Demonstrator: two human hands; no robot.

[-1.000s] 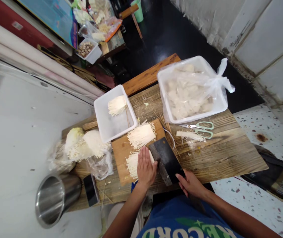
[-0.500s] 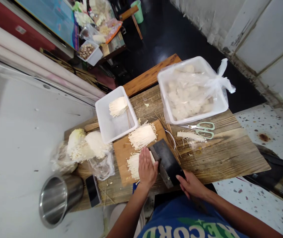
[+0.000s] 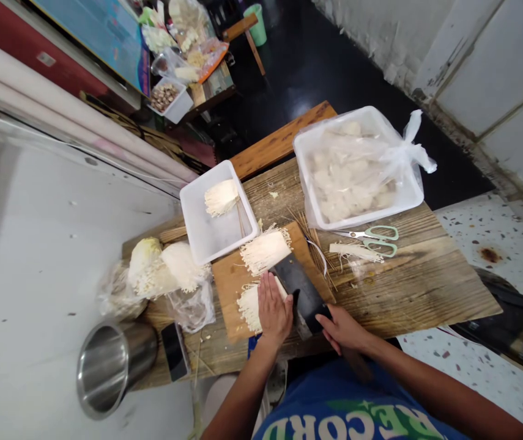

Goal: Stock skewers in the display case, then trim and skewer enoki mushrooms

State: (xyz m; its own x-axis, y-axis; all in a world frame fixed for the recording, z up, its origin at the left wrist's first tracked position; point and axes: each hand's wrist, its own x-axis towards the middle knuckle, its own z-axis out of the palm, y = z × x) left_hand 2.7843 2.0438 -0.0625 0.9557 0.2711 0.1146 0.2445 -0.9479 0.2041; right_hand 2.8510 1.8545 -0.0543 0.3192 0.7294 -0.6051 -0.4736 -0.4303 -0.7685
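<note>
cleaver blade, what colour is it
The cleaver blade is dark grey, nearly black; the head view shows it best.

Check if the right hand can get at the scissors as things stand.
Probably not straight away: the right hand grips the cleaver. With that set down, the way looks free; the scissors lie on the table, upper handle uncovered.

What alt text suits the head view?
A person's left hand lies on an enoki bunch on a cutting board; the right hand holds a dark cleaver beside it. A second bunch lies on the board, with scissors and two white tubs nearby.
</note>
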